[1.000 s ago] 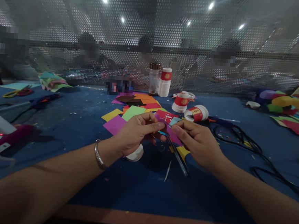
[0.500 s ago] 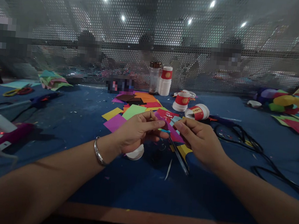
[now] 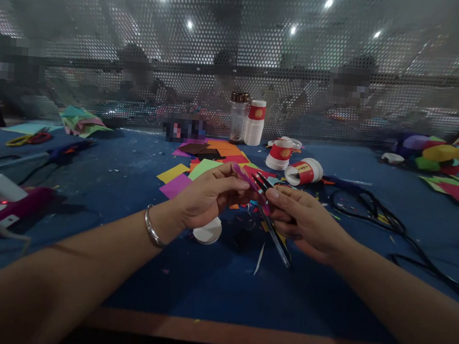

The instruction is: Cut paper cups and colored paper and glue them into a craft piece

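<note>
Both forearms slant in from the bottom corners, and here are the hands, close together over the middle of the blue table (image 3: 189, 285)! The left hand (image 3: 212, 194) comes in with its wrist low, a bracelet (image 3: 152, 228) around it, thumb stretched to the right and fingers bent, and it's pinching the purple paper (image 3: 242, 174). Opposite, the right hand (image 3: 309, 213) has its thumb laid along the top and fingers curled beneath, closed around the tweezers (image 3: 267, 184).

Look at that paper: a small, bright piece, bent into a curve, standing up from the left fingertips, part of it covered by the hand. The tweezers are dark and slim, two prongs tapering to sharp points, and there's a clear gap between those tips.

Now the lines! The paper runs on a slant, upper end to the left, lower end down to the right, between the two hands. The tweezers aim up and leftward, away from the person, tips right by the paper; touching or just short, I can't tell. Their back end is lost in the right hand.

Below, a slim rod (image 3: 278, 247) lies on the table, slanting toward the near right, with a white disc (image 3: 208, 231) just under the left hand. Beyond, coloured sheets (image 3: 175, 186) spread out in a loose heap.
</note>
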Demonstrator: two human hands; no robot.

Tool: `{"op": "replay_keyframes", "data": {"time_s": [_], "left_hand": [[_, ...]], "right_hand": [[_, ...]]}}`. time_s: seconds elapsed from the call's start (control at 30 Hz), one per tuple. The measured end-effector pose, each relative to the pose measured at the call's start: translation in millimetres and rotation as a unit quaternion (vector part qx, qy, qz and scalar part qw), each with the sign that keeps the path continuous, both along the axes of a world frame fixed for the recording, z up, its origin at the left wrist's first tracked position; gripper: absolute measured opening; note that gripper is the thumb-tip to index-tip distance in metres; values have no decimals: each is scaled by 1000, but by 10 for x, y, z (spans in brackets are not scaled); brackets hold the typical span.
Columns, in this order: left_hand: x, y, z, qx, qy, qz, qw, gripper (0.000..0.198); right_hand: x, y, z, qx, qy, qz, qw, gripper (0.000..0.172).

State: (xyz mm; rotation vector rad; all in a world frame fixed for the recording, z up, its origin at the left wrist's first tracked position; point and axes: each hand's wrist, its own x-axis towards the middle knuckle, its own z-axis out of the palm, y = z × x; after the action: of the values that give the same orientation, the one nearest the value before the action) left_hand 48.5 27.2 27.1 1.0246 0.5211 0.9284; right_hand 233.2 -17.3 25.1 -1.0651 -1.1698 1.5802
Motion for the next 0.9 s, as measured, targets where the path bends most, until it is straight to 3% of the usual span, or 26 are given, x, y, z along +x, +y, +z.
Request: {"op": "replay_keyframes", "data": {"time_s": [0.23, 0.57, 0.73, 0.9], "left_hand": [[8, -14, 21, -12, -27, -25, 999, 14], [121, -157, -73, -16, 32, 114, 993, 38], [105, -151, -95, 48, 58, 176, 982, 34], [50, -68, -89, 119, 114, 178, 970, 25]], "right_hand": [[-35, -5, 13, -6, 22, 14, 1000, 44], [-51, 9, -33, 37, -5, -25, 999, 43], [-55, 8, -45, 44, -25, -26, 998, 46], [-35, 14, -51, 55, -53, -39, 996, 49]]}}
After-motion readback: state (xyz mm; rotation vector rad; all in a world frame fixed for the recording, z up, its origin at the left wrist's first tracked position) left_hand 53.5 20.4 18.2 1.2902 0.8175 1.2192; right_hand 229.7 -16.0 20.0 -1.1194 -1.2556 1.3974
